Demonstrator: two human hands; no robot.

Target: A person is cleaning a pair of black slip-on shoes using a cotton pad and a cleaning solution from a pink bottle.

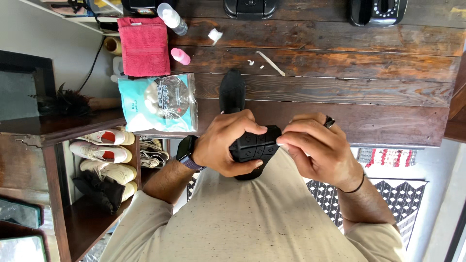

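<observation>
Head view shows a dark plank table [340,97], then a black shoe [242,121] sole-up at its near edge, long axis running away from the person. Left hand [228,145] clasps the heel; right hand [318,145] pinches something small against the tread beside it.

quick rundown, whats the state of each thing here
black shoe: sole up, gripped by left hand
right hand: fingers pinched at sole edge
red towel: folded flat
clear bottle: lying on its side
plastic bag: lying flat, contents inside
white sneakers: shelved
</observation>
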